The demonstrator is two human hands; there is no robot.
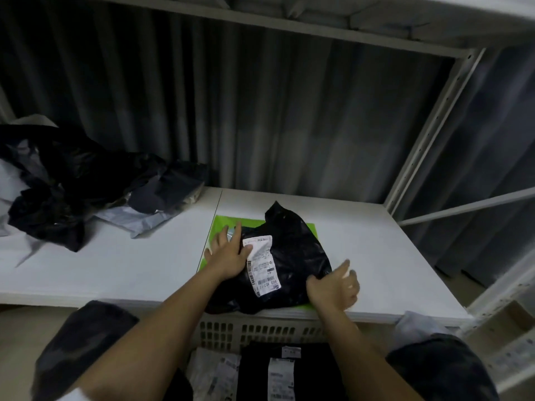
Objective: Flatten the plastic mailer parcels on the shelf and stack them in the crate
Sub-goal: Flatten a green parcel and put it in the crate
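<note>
— Where does the parcel lie?

— The black mailer (292, 256) lies on the white shelf (376, 256), near its front edge, on top of a green sheet (220, 224) that shows at its left and far sides. Its near end hangs a little over the shelf's edge. A white shipping label (262, 263) runs along its left half, creased at the top.

— And the hands?

— The left hand (228, 256) lies flat, fingers straight and spread, pressing the mailer's left part with fingertips touching the label's top corner. The right hand (333, 285) is at the mailer's right near corner; its fingers look bent over the plastic edge, though blur hides whether they truly pinch it.

— What sits below?

— Just under the shelf's front edge stands a pale slotted crate (260, 331). Inside it lie a black parcel with a label (289, 371) and, to its left, a grey-white parcel (214, 371), both flat.

— Anything else on the shelf?

— Far left, a loose heap of black and grey mailers (81, 192), crumpled, well apart from the one under the hands. Behind hangs a dark pleated curtain (260, 111), and a white upright of the rack (434, 125) stands at the right.
</note>
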